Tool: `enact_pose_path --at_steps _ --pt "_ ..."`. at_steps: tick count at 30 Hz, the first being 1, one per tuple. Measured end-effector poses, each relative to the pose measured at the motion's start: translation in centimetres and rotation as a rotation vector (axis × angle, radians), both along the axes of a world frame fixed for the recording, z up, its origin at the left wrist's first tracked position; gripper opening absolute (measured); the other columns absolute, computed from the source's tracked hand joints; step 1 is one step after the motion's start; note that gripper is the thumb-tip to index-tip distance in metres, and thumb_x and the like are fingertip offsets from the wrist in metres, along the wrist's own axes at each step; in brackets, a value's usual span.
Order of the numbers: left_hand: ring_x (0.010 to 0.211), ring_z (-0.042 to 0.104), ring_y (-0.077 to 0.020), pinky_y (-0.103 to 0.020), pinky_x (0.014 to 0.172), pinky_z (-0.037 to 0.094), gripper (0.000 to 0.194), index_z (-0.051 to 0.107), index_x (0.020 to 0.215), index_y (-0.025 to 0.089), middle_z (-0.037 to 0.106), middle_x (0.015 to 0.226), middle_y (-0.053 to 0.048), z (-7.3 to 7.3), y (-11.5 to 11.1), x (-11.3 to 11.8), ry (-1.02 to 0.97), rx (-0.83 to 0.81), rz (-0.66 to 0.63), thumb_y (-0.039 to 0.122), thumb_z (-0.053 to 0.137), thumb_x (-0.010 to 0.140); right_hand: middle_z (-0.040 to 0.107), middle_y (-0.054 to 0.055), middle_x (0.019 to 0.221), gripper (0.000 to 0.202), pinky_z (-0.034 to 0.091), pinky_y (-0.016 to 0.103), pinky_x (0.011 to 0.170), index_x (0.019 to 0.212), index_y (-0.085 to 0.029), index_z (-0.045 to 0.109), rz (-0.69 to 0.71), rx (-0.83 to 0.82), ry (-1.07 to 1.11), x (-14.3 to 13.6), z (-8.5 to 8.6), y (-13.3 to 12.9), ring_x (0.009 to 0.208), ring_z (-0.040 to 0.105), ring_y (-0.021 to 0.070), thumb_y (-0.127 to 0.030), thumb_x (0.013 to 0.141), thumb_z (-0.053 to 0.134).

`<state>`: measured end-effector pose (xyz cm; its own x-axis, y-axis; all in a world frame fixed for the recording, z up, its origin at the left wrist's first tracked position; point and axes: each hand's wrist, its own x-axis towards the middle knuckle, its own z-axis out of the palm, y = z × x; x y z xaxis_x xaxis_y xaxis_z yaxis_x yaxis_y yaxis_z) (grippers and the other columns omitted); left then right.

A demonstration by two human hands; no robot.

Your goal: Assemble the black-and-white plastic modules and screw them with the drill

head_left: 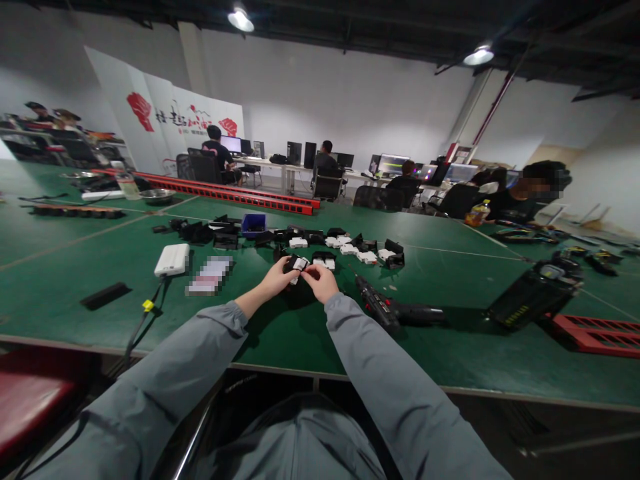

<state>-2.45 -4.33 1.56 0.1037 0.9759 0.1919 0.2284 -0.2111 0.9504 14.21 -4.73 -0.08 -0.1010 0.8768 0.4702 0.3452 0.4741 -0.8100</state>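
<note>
Grey sleeves extend forward over the green table. Left hand grips the black-and-white part, held between both hands; right hand touches its right side, clamping indeterminate, long axis unclear.

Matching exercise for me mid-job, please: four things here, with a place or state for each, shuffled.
1. black-and-white part
2. electric screwdriver
3. blue bin
4. white box

A. has a cable running from it
B. lies to the right of the right hand
C. in the grasp of left hand and right hand
D. beyond the hands, beside black parts

Pairs: 1-C, 2-B, 3-D, 4-A
</note>
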Motion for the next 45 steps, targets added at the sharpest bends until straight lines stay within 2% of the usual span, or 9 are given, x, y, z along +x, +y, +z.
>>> enact_pose_path --at_steps 6,8,11,14,18,24,35,40,45 --pt "0.067 0.062 -0.0142 -0.018 0.041 0.046 0.039 0.058 0.114 0.017 0.065 0.098 -0.008 -0.1 0.6 0.1 -0.177 -0.065 0.055 0.032 0.064 0.078 0.066 0.003 0.084 0.031 0.047 0.028 0.074 0.095 -0.017 0.065 -0.04 0.042 -0.162 0.6 0.0 0.3 0.077 0.059 0.0163 -0.039 0.093 0.043" --pt "0.065 0.062 -0.0146 -0.019 0.04 0.045 0.033 0.061 0.107 0.016 0.065 0.086 -0.006 -0.1 1.0 0.0 -0.277 -0.128 0.092 0.034 0.06 0.079 0.065 0.005 0.094 0.025 0.045 0.031 0.083 0.097 -0.018 0.066 -0.048 0.074 -0.23 1.0 0.0 0.3 0.087 0.058 0.0177 -0.032 0.092 0.046" --pt "0.063 0.064 -0.016 -0.02 0.038 0.044 0.028 0.062 0.098 0.015 0.065 0.079 -0.006 -0.2 1.8 -0.3 -0.442 -0.249 0.158 0.037 0.054 0.082 0.061 0.007 0.105 0.02 0.039 0.035 0.093 0.102 -0.022 0.068 -0.089 0.139 -0.527 1.2 -0.1 0.2 0.102 0.054 0.0203 -0.023 0.088 0.054" --pt "0.061 0.066 -0.0171 -0.02 0.037 0.043 0.029 0.061 0.095 0.015 0.067 0.08 -0.007 0.0 2.2 -0.6 -0.588 -0.356 0.203 0.039 0.05 0.082 0.059 0.007 0.109 0.022 0.036 0.038 0.094 0.106 -0.024 0.068 -0.133 0.172 -0.775 0.6 -0.1 0.3 0.107 0.051 0.0219 -0.027 0.088 0.057" --pt "0.06 0.067 -0.0169 -0.02 0.038 0.043 0.03 0.061 0.094 0.016 0.068 0.081 -0.007 0.5 2.2 -1.0 -0.687 -0.427 0.208 0.04 0.05 0.083 0.059 0.007 0.11 0.02 0.032 0.038 0.095 0.102 -0.024 0.07 -0.126 0.159 -0.868 -0.4 0.1 0.5 0.11 0.048 0.0221 -0.03 0.09 0.055" --pt "0.062 0.067 -0.0167 -0.019 0.039 0.044 0.029 0.063 0.094 0.015 0.069 0.083 -0.009 0.4 1.9 -0.8 -0.699 -0.454 0.191 0.039 0.05 0.084 0.062 0.006 0.104 0.017 0.033 0.034 0.092 0.094 -0.023 0.071 -0.119 0.144 -0.882 0.0 0.6 0.0 0.106 0.052 0.0189 -0.026 0.091 0.054" --pt "0.061 0.067 -0.0157 -0.021 0.041 0.047 0.028 0.06 0.095 0.015 0.068 0.081 -0.007 0.1 1.7 -0.5 -0.663 -0.457 0.141 0.04 0.051 0.087 0.065 0.005 0.101 0.019 0.038 0.03 0.088 0.094 -0.023 0.07 -0.159 0.033 -0.938 1.1 1.5 -0.6 0.103 0.056 0.0183 -0.031 0.091 0.053" --pt "0.058 0.066 -0.015 -0.021 0.041 0.047 0.028 0.059 0.096 0.015 0.068 0.077 -0.006 0.4 1.6 -0.4 -0.66 -0.479 0.152 0.039 0.05 0.087 0.065 0.009 0.105 0.025 0.039 0.031 0.09 0.099 -0.02 0.067 -0.194 0.036 -0.985 1.1 2.6 -1.3 0.105 0.058 0.0208 -0.037 0.092 0.049" --pt "0.056 0.065 -0.0148 -0.022 0.042 0.048 0.028 0.06 0.094 0.014 0.068 0.079 -0.006 0.4 1.6 -0.4 -0.654 -0.484 0.156 0.04 0.05 0.087 0.069 0.014 0.098 0.034 0.046 0.035 0.078 0.097 -0.017 0.067 -0.233 -0.056 -1.052 1.7 2.8 -1.7 0.09 0.066 0.0258 -0.046 0.088 0.051"
